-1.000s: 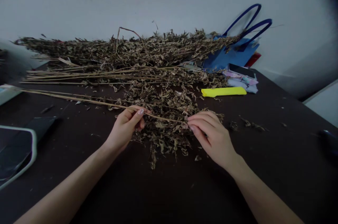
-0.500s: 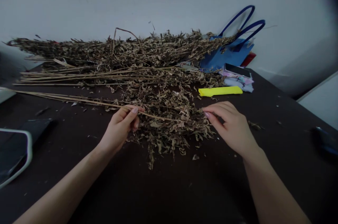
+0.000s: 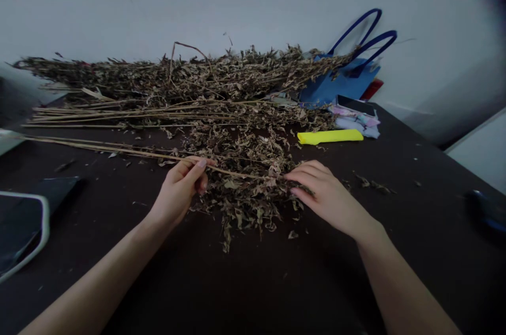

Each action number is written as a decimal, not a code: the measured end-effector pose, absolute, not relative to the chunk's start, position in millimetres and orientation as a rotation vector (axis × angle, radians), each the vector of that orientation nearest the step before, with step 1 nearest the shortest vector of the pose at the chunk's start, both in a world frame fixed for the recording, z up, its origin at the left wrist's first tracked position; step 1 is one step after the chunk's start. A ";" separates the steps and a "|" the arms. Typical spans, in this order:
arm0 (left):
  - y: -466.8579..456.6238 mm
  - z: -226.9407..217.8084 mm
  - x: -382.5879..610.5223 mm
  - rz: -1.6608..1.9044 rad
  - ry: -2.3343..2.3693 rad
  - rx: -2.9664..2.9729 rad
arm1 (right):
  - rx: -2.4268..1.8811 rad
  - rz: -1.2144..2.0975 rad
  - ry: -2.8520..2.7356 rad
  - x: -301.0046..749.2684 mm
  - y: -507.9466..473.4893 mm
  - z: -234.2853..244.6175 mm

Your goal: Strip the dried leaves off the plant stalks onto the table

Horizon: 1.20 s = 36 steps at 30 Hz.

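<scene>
My left hand [image 3: 184,182] pinches a long dried plant stem [image 3: 231,172] between thumb and fingers. The bare part of the stem runs out to the left, beside other thin stems. At its leafy right end, my right hand [image 3: 322,193] is closed round some dried leaves [image 3: 301,187], with bits showing between thumb and fingers. Under and between both hands lies a heap of curled brown-green dried leaves [image 3: 245,206] on the dark table [image 3: 237,287].
Bundles of dried stalks [image 3: 190,74] lie along the wall. At the right back are a blue bag [image 3: 332,85], a phone [image 3: 356,106] on crumpled tissue packs and a yellow strip [image 3: 330,137]. A white-rimmed object [image 3: 45,224] stands at left, a dark object [image 3: 488,211] at right.
My right hand has moved left and slightly down into the leafy end, its fingers now further round the leaves. Some leaf crumbs now show on the table to its right. My left hand stays put.
</scene>
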<state>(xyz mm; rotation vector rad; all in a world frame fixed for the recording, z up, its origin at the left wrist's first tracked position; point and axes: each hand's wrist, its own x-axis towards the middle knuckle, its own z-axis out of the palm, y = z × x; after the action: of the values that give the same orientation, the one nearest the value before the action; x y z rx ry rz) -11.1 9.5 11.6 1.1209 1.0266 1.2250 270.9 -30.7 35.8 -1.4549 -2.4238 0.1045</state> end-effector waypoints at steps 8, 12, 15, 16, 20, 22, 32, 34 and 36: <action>8.4 13.4 -10.0 1.237 1.021 1.096 | -1.427 0.056 -2.385 270.5 -29.4 35.8; 8.2 11.5 -10.7 1.233 1.031 1.088 | -1.345 0.080 -2.383 265.1 -31.1 34.2; 7.3 11.4 -9.8 1.229 1.040 1.092 | -1.335 0.076 -2.397 262.7 -31.0 30.6; 6.9 11.8 -9.2 1.227 1.040 1.094 | -1.338 0.069 -2.403 262.2 -30.7 29.5; 5.6 15.0 -6.6 1.195 1.023 1.101 | -1.335 0.071 -2.408 260.5 -29.7 26.8; 5.1 16.0 -5.5 1.170 1.017 1.098 | -1.331 0.075 -2.396 259.9 -29.7 26.4; 2.4 11.1 -3.8 1.069 1.023 1.170 | -1.335 0.066 -2.362 258.1 -29.6 24.2; 2.2 10.5 -3.7 1.071 1.020 1.164 | -1.335 0.064 -2.363 258.4 -29.4 23.9; 2.3 10.3 -3.6 1.079 1.007 1.148 | -1.343 0.061 -2.359 258.9 -29.4 23.7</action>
<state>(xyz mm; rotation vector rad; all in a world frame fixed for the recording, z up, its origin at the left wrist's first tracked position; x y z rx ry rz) -3.6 2.3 10.3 1.1483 1.0070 1.0793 258.9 -29.4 23.7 -1.3432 -2.3591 0.0609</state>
